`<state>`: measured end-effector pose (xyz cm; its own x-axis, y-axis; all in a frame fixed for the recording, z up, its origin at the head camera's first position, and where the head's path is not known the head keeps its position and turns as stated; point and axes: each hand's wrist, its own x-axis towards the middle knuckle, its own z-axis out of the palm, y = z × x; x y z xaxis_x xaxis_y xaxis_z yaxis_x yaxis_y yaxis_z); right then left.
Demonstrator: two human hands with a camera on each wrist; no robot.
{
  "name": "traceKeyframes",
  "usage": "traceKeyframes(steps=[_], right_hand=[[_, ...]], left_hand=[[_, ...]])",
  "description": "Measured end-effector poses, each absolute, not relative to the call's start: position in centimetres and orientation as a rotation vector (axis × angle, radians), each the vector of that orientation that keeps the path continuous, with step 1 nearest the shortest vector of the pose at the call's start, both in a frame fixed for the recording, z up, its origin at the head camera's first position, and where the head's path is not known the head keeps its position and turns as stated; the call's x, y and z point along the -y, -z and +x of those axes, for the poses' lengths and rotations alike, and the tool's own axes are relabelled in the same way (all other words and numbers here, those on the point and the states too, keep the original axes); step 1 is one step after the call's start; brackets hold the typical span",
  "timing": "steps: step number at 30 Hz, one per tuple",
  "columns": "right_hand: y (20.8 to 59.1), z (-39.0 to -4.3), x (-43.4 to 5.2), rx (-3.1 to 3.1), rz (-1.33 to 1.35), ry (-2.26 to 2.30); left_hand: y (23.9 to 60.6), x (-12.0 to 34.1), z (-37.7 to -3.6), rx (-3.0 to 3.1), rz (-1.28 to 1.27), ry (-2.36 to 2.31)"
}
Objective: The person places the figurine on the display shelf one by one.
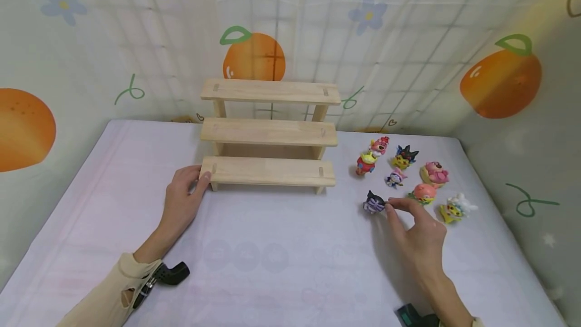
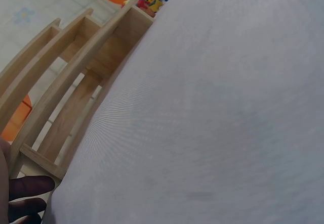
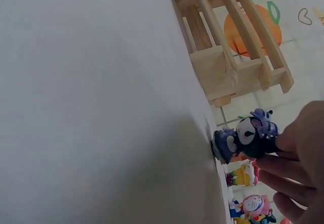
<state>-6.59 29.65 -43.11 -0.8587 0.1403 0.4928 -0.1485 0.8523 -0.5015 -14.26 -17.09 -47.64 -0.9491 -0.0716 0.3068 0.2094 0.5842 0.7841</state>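
Observation:
A three-tier wooden display stand (image 1: 268, 170) stands at the middle back of the table. My left hand (image 1: 183, 193) holds the left end of its lowest tier, thumb at the front corner; in the left wrist view some fingers (image 2: 31, 186) show beside the stand's end. Between thumb and fingertips, my right hand (image 1: 419, 236) pinches a small black-and-purple figurine (image 1: 374, 203) right of the stand. The right wrist view shows this figurine (image 3: 248, 135) upright relative to the table, its base at or very near the surface; I cannot tell whether it touches.
Several colourful figurines cluster beyond my right hand, among them a pink one (image 1: 434, 172), a yellow one with a white top (image 1: 454, 210), a red-and-green one (image 1: 365, 163) and a black-and-yellow one (image 1: 404, 157). A patterned curtain (image 1: 308, 29) hangs behind the white-covered table (image 1: 272, 276).

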Motion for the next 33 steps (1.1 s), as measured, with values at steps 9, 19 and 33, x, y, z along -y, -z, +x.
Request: traceKeyframes(steps=[9,19,33], right_hand=[[43.0,-6.5,-29.3,2.456,0.050,-0.769],[43.3,-6.8,-29.5,2.454,0.060,-0.797],[44.0,-7.0,-29.5,2.513,0.097,-0.870]], left_hand=[[47.5,17.1,-14.2,2.510,-0.129,1.296],[47.5,17.1,-14.2,2.507,-0.131,1.295],[47.5,17.1,-14.2,2.511,-0.120,1.303]])
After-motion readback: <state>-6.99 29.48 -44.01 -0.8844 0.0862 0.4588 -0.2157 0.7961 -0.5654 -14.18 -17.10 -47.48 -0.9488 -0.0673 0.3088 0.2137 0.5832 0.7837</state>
